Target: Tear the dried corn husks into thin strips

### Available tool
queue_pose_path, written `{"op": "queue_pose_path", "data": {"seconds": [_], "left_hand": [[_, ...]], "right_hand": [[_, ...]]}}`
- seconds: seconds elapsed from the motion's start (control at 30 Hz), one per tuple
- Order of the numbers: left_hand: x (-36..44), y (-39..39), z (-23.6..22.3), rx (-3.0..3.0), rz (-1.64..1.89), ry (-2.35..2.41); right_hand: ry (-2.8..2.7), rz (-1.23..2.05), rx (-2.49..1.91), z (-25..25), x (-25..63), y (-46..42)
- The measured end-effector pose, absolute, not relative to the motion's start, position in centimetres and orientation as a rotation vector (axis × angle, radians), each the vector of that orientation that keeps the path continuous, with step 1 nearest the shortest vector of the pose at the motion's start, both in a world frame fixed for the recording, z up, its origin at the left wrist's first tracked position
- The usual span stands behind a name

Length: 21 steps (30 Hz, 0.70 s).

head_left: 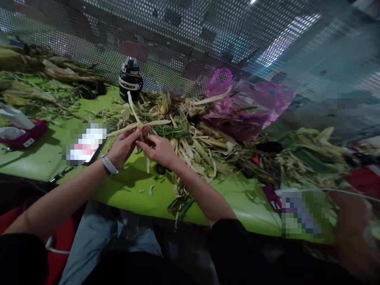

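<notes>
Pale corn husk strips (134, 107) cross one another at my fingertips, one pointing up, others sideways and one hanging down. My left hand (122, 147), with a white band at the wrist, pinches them where they cross. From the other side, my right hand (160, 150) has its thumb and fingers closed on the strips; its fingertips are partly hidden. Just behind and to the right lies a heap of loose corn husks (204, 148) with a green stringy bunch (170, 130). A dark ring-shaped thing (161, 169) shows below my right hand.
A lit phone (87, 144) lies left of my hands, beside a tissue box (25, 132). A black bottle (130, 81) stands at the back before a perforated metal screen (178, 39). A pink plastic bag (249, 111) sits behind the heap. Another person's arm (353, 221) is at right.
</notes>
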<state>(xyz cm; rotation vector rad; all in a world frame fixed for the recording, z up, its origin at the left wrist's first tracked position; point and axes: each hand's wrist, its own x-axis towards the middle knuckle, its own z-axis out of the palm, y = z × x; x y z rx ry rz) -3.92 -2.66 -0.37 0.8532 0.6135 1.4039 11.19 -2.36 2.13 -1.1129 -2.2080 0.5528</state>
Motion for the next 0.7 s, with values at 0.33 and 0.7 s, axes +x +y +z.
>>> {"op": "queue_pose_path", "data": {"seconds": [0.33,0.7], "left_hand": [[-4.2,-2.6,-0.4,0.909,1.450,0.710],[-5.1,-2.4,0.2,0.816,1.356,0.677]], "right_hand": [[-2.253,1.023,-0.952,1.5,10.9,-2.0],[-1.659,1.358,-1.126,2.0,11.6,-0.8]]}}
